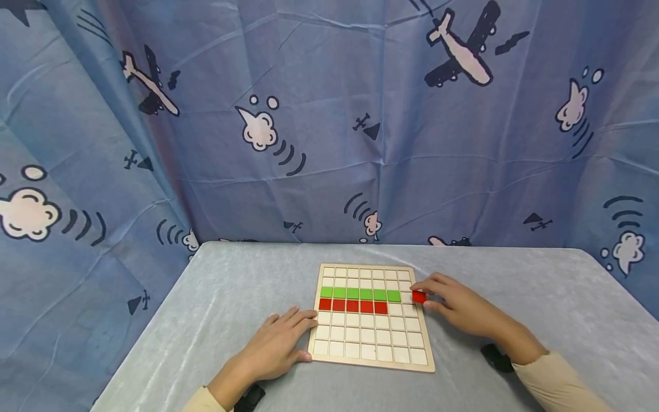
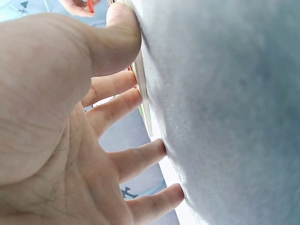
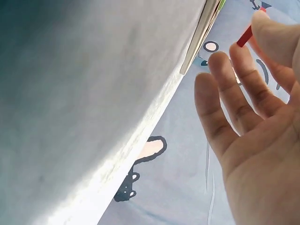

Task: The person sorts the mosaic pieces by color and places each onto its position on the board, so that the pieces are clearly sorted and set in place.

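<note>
A wooden grid board (image 1: 373, 364) lies on the table, divided into rows of pale square cells. One row holds several green tiles (image 1: 352, 293), and the row nearer the person holds several red tiles (image 1: 352, 305), both starting from the left side. My left hand (image 1: 275, 346) rests at the board's left edge with fingers spread; in the left wrist view its thumb (image 2: 119, 37) and some fingertips touch that edge. Above the board's right edge, my right hand (image 1: 460, 303) pinches a red square tile (image 1: 419, 297). The right wrist view shows this tile (image 3: 245, 35) edge-on between thumb and fingers.
A light grey cloth covers the table (image 1: 247, 274). Behind and to the left hangs a blue curtain (image 1: 319, 126) printed with planes and clouds. Dark wrist bands (image 1: 496, 358) sit on both wrists, below beige sleeves.
</note>
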Demonstrator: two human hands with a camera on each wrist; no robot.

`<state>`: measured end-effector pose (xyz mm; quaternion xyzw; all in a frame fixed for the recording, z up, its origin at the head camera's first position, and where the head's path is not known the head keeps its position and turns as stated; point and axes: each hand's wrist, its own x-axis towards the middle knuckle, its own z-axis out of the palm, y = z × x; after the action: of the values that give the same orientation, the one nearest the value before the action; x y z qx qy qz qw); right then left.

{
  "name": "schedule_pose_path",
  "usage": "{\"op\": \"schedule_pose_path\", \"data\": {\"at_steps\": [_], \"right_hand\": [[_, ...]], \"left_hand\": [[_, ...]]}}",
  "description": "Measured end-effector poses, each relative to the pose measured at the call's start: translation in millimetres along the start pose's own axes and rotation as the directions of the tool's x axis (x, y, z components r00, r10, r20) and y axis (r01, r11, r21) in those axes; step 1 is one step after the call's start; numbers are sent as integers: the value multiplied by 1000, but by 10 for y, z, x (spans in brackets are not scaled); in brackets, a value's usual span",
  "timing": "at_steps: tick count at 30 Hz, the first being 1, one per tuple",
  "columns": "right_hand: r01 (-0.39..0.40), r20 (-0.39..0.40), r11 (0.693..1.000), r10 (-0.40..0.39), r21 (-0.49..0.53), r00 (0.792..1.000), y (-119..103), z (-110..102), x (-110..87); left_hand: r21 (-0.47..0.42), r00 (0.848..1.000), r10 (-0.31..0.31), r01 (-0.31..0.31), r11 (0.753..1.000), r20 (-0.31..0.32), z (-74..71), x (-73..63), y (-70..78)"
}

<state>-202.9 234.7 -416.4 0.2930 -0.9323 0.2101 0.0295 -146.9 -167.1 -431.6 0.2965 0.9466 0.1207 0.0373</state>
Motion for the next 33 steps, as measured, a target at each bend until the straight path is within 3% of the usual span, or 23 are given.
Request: {"op": "schedule_pose_path", "data": {"at_steps": [12,23,33], "right_hand": [[43,-8,999,-43,4,999,-84,31,94],[78,57,996,-81,52,995,-168,69,166],[120,60,992,-122,38,991,-221,185,228]], "left_hand": [[8,1000,-2,2,1000,-6,-21,39,-12],[7,1000,-7,7,1000,0,-19,32,-3],[13,1000,-12,12,1000,5,15,15,-1]]}}
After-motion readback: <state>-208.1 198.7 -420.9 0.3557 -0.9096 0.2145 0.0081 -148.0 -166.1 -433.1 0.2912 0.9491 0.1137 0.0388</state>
